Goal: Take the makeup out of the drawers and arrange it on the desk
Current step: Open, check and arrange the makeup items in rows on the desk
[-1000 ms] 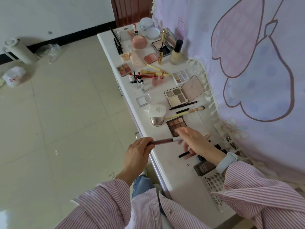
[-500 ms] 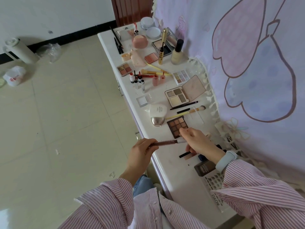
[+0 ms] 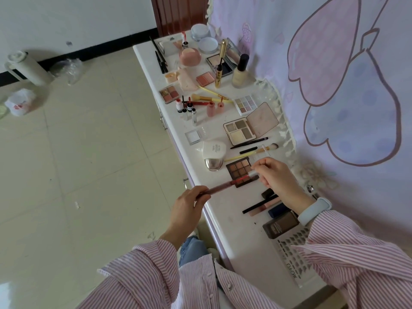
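Here, the left hand [image 3: 189,202] is gripping one end of a dark red lip pencil [image 3: 225,186] while the right hand [image 3: 275,175] is pinching its other end above a white desk [image 3: 236,230]. Makeup is crowding the desk beside a pale tiled floor [image 3: 78,163] and a lilac cartoon curtain [image 3: 345,85].

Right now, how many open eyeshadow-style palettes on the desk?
5: brown nine-pan palette by the right hand; large open compact; pastel palette; four-pan palette; blush duo. Others may be hidden.
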Demonstrator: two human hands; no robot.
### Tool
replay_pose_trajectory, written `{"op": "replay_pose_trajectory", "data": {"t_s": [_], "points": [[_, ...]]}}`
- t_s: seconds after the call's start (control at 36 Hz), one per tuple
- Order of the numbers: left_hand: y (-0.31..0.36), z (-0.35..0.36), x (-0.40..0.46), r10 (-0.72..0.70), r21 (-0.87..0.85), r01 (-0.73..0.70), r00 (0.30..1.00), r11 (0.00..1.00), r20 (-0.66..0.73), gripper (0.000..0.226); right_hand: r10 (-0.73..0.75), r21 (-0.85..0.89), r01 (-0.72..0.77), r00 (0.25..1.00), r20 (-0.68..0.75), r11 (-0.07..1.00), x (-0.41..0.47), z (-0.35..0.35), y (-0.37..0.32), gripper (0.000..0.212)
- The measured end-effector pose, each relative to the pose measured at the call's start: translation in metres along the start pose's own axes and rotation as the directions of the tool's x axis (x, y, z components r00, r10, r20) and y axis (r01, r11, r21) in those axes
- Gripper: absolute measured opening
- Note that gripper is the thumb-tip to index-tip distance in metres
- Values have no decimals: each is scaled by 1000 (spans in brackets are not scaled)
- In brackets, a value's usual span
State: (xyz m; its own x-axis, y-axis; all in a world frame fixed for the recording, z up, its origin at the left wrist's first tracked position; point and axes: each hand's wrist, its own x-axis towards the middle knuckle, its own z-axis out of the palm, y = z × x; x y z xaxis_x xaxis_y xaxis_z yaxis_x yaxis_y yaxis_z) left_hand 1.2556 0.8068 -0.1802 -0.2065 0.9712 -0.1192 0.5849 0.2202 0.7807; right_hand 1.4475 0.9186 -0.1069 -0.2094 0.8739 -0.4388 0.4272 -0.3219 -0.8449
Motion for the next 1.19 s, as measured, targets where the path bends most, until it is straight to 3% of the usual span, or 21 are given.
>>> {"op": "replay_pose_trajectory", "data": {"t_s": [0.31, 0.44, 0.53, 0.61, 0.69, 0.78, 0.86, 0.97, 1.19], "points": [[-1, 13, 3, 23, 5, -25, 981, 1000, 193, 21, -117, 176, 125, 991, -58, 976, 0, -3, -15, 10], [16, 14, 13, -142, -337, 178, 982, 925, 128, 15, -150, 208, 164, 985, -80, 964, 2, -3, -18, 16], [21, 16, 20, -185, -432, 206, 978, 878, 92, 18, -171, 55, 176, 982, -80, 983, 1, 0, -4, 20], [21, 21, 27, -216, -442, 191, 976, 876, -6, 18, -230, -257, 211, 972, -45, 943, -5, 6, 22, 22], [23, 25, 33, -247, -437, 205, 968, 876, -42, 18, -298, -477, 258, 955, -9, 840, -12, 12, 48, 24], [21, 32, 36, -274, -453, 225, 961, 863, -45, 16, -275, -645, 229, 961, 32, 728, -19, 15, 69, 26], [16, 38, 37, -262, -396, 213, 963, 893, -72, 14, -365, -793, 268, 929, 62, 547, -23, 20, 85, 24], [11, 41, 37, -263, -347, 206, 957, 915, -125, 10, -409, -888, 265, 907, 98, 376, -22, 27, 94, 32], [15, 36, 39, -232, -314, 190, 967, 930, -102, 15, -411, -904, 224, 910, 60, 363, -21, 34, 98, 35]]}}
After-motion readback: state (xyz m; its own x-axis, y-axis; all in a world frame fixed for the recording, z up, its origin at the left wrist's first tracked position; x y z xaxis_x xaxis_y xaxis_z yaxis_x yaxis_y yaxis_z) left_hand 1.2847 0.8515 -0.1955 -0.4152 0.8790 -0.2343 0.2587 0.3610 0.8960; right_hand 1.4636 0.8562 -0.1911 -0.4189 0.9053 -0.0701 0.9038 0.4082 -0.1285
